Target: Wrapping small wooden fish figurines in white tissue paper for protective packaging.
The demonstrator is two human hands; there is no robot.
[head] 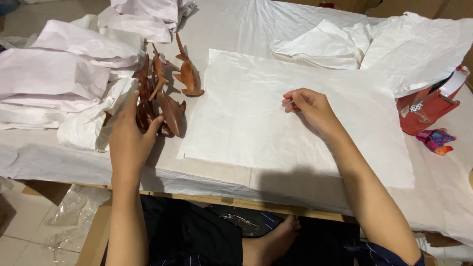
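Left hand (129, 132) closing on a carved wooden fish figure (148, 106); right hand (306, 105) loosely curled, pressing the white wrapping sheet (266, 133)

The figure lies at the table's left, long axis running away from the person, directly under the left fingers; the sheet sits well to its right; more carvings (187, 74) stand just beyond.

Between my hands the flat white paper sheet (276, 123) lies bare, so I can sweep across it freely. My left hand (129, 133) is hemmed in: brown wooden carvings (162, 93) crowd just ahead, and wrapped white bundles (54, 74) block the far left. Beyond my right hand (308, 104), crumpled paper (325, 45) fills the back, and a red tape dispenser (427, 104) stands at the right edge.
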